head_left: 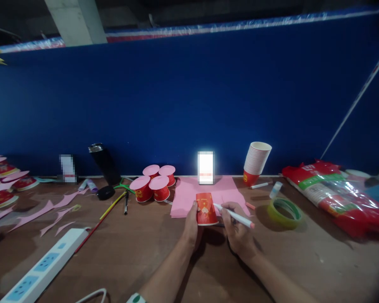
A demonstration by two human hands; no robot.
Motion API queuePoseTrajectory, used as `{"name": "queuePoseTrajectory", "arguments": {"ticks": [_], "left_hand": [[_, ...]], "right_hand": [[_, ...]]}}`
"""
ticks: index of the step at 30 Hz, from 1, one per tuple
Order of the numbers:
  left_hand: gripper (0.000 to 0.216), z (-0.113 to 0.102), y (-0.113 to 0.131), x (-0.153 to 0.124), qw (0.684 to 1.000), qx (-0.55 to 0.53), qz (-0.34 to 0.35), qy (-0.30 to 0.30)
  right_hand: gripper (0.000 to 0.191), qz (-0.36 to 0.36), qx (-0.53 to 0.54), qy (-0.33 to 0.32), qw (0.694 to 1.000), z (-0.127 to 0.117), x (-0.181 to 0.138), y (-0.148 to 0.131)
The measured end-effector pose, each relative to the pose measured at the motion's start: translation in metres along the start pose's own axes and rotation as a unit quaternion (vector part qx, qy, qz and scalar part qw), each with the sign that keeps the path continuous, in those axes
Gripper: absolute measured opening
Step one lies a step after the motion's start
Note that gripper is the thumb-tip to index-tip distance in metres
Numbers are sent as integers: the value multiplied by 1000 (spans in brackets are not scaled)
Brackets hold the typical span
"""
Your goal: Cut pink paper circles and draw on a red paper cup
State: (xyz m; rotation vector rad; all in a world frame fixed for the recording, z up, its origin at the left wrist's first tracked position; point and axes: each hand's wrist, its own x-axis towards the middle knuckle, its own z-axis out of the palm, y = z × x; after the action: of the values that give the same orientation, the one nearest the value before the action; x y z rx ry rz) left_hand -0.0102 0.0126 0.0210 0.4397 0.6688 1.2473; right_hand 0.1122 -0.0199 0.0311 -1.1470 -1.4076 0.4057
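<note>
From far away, I look through the head camera. The left hand (191, 228) grips a red paper cup (206, 211) by its side, wide rim down. The right hand (238, 231) pinches a white marker (239, 217), its tip by the cup's right edge; I can't tell if they touch. Behind the cup is pink paper (229, 193). Red cups with pink tops (159, 193) stand to the left. A tall cup stack (257, 162) and a tape roll (275, 216) are on the right.
</note>
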Motion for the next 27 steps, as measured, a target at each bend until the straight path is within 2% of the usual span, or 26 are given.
{"name": "queuePoseTrajectory", "arguments": {"ticks": [16, 27], "left_hand": [[36, -2, -1, 2, 1000, 1, 12, -14], [33, -1, -1, 1, 1000, 5, 21, -14]], "right_hand": [[11, -22, -17, 7, 1000, -1, 2, -3], [14, -9, -2, 1, 1000, -2, 2, -7]]}}
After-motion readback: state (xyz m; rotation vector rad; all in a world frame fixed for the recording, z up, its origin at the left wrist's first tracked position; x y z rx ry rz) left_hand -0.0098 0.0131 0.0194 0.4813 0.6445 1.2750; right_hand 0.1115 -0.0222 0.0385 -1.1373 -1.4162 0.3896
